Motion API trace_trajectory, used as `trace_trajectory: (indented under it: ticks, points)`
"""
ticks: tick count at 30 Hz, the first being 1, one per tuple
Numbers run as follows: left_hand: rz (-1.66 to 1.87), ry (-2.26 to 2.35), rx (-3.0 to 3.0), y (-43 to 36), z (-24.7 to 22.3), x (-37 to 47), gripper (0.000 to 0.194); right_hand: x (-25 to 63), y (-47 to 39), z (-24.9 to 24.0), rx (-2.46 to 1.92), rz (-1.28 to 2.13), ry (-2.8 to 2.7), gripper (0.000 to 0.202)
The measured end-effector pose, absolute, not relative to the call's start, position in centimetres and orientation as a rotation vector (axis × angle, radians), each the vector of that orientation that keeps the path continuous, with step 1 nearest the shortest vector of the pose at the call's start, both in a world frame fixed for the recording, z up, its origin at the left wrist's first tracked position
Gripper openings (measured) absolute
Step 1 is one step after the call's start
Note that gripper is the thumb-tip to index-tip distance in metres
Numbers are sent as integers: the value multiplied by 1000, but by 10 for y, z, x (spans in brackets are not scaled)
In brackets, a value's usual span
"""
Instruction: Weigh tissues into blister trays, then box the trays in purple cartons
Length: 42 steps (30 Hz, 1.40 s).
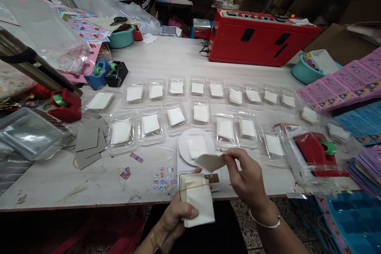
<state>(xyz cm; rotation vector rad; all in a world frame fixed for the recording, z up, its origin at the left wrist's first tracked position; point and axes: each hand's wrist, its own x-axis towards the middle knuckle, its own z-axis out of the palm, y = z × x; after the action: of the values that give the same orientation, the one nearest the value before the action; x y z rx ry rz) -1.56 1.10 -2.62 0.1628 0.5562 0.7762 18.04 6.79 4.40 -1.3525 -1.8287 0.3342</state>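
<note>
My left hand (178, 216) grips a thick stack of off-white paper squares (198, 202) with a rubber band round it, at the table's front edge. Pinched in my right hand (247, 176) is a thin off-white piece (210, 161), tilted above the scale. On the round plate of the white scale (183, 149) lies another pile of white squares (198, 145). Part of the scale's front is hidden behind the stack. Beyond the scale, clear plastic trays (150, 137) stand in two rows, each with a white pile in it.
Red tape dispensers stand at left (67, 105) and right (312, 152). Grey cards (87, 139) and small stickers (165, 180) lie at the left front. A large red box (258, 41) and a teal basin (309, 71) are at the back. Pink boxes (348, 79) are piled at right.
</note>
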Motion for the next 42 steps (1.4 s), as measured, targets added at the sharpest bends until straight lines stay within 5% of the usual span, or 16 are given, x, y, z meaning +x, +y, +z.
trace_trajectory:
  ticks: [7,22,35,42]
  points:
    - [680,409,243,6,-43,-52,108,189,151,43,-1419,1081,-2234,15]
    - [758,449,174,70,-28,-25,113,165,183,26,-1603,702,-2486,10]
    - [1119,754,200,-14,-9,-144,112,258,97,29,-1682,469,-1902,25]
    - [1183,613,131,-22,-16,-148,78,273,54,9,-1762,513,-1831,29]
